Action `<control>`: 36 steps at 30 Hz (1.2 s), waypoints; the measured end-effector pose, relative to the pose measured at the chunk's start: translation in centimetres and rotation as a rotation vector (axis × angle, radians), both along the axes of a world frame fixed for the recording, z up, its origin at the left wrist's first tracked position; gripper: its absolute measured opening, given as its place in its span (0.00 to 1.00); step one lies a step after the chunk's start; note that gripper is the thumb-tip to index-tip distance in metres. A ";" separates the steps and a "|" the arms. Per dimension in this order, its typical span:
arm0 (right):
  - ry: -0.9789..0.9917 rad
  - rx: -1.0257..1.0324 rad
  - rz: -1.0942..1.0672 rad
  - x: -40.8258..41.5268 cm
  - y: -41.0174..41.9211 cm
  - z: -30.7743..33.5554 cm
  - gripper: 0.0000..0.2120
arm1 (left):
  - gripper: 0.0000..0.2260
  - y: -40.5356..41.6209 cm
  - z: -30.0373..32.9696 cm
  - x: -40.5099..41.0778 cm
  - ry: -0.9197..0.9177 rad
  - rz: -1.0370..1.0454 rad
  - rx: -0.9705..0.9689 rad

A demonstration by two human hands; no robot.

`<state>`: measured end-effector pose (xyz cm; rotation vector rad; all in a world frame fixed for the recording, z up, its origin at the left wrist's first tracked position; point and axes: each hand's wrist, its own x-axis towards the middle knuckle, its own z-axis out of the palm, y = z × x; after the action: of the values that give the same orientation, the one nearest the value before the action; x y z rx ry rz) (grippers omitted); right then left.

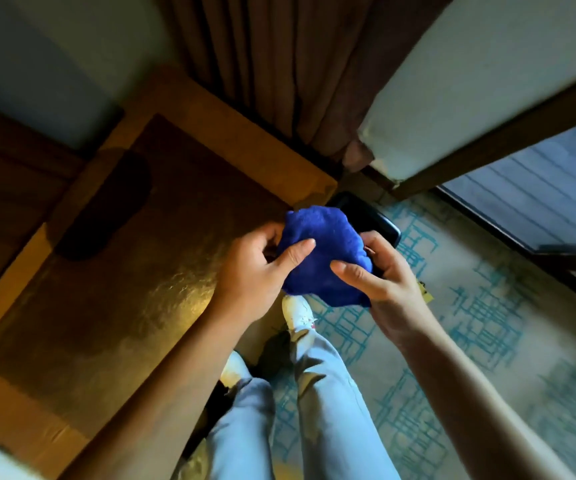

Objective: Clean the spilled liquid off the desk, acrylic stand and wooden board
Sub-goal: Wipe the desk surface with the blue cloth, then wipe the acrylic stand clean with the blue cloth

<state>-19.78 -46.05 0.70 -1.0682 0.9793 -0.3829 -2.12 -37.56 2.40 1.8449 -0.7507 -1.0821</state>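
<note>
Both hands, left hand point(252, 268) and right hand point(380, 271), clamp a bunched blue cloth point(324, 254) held off the counter point(113, 289) edge at about 3 o'clock, apparently over a dark bin point(366, 216), likely for wringing or refolding.

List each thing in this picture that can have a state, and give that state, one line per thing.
blue cloth: bunched up, held off the desk by both hands
left hand: gripping the cloth's left side
right hand: gripping the cloth's right side
desk: glossy top with a dark patch at its far left, possibly wet
curtain: hanging, gathered in folds
black bin: on the floor, partly hidden behind the cloth
</note>
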 end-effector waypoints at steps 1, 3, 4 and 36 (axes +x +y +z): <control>-0.003 0.015 -0.023 -0.8 -0.4 0.0 0.23 | 0.16 -0.7 -0.2 -0.5 0.018 -0.032 -0.004; -0.002 0.028 -0.086 -2.3 -0.9 0.0 0.23 | 0.14 -2.0 -0.5 -1.6 0.042 -0.103 -0.007; 0.003 0.029 -0.120 -2.9 -1.0 0.1 0.21 | 0.13 -2.5 -0.8 -2.2 0.058 -0.126 -0.013; 0.625 0.255 -1.138 -32.4 18.3 -22.2 0.15 | 0.22 -7.2 -26.3 -22.5 -0.659 -1.275 -0.202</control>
<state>-52.15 -27.73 -21.47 -0.2802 2.1133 -0.8308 -24.63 -44.75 -23.91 1.4329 -2.5151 -0.9810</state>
